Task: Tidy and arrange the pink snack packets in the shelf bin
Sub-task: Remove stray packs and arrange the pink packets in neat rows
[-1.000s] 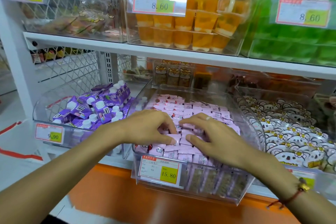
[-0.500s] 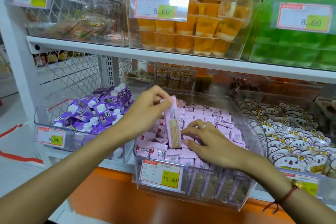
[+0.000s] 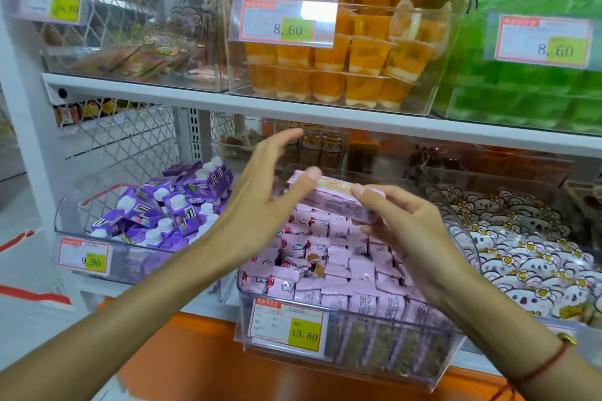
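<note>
A clear plastic bin (image 3: pixel 358 365) with a 15.80 price tag holds several pink snack packets (image 3: pixel 329 267) in rough rows. One pink packet (image 3: pixel 335 198) is held level above the bin between both hands. My left hand (image 3: pixel 260 202) touches the packet's left end with its thumb, the other fingers spread and raised. My right hand (image 3: pixel 407 231) pinches the packet's right end between thumb and fingers.
A bin of purple drink cartons (image 3: pixel 169 205) stands to the left, a bin of white cartoon-face packets (image 3: pixel 527 257) to the right. The upper shelf (image 3: pixel 293 111) hangs close overhead with orange jelly cups (image 3: pixel 351 52) and green packs (image 3: pixel 527 94).
Both hands left the pile. The left hand lifted one packet upright, then it was turned level, and now the right hand has risen to grip its other end above the bin.
</note>
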`<state>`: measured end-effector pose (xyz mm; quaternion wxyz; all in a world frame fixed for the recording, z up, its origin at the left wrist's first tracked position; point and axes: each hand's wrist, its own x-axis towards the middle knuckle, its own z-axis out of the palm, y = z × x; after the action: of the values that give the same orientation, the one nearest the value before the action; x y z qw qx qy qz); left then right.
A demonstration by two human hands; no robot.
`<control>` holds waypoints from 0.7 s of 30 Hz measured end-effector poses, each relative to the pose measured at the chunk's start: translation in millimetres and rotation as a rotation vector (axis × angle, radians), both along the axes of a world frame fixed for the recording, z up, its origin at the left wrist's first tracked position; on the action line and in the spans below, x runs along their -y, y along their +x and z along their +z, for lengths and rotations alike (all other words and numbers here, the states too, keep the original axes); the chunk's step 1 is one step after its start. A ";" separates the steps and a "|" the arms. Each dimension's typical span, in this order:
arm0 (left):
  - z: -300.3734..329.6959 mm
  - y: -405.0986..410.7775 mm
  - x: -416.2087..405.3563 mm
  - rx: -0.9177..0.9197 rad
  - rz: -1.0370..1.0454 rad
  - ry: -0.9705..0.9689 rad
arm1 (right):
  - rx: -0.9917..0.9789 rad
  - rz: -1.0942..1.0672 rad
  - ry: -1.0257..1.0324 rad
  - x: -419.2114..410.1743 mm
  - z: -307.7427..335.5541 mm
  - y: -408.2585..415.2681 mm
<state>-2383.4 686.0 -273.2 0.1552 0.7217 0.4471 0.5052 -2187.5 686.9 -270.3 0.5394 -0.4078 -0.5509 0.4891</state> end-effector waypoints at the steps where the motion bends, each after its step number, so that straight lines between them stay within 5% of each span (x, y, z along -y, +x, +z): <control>1: 0.4 -2.7 0.2 -0.197 -0.008 0.083 | -0.035 0.016 -0.060 0.2 1.2 0.2; 3: 0.0 -5.7 0.3 -0.510 0.032 0.228 | -0.139 0.085 -0.173 2.0 3.5 -1.1; 5: -0.6 -7.7 0.6 -0.638 0.111 0.277 | -0.286 0.184 -0.294 3.2 7.0 0.1; 11: -1.0 -0.8 4.2 -0.247 -0.068 -0.161 | -0.288 0.311 -0.242 -0.1 7.7 7.9; 17: -1.2 4.3 10.5 -0.299 -0.235 -0.258 | -0.101 0.155 0.021 3.2 -0.8 -1.4; 21: -0.2 -12.6 9.1 -0.467 -0.081 -0.203 | -0.172 -0.067 -0.012 -2.8 0.4 6.2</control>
<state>-2396.0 676.9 -273.4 0.1393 0.8168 0.4900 0.2708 -2181.3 689.6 -269.9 0.5983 -0.3855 -0.4858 0.5073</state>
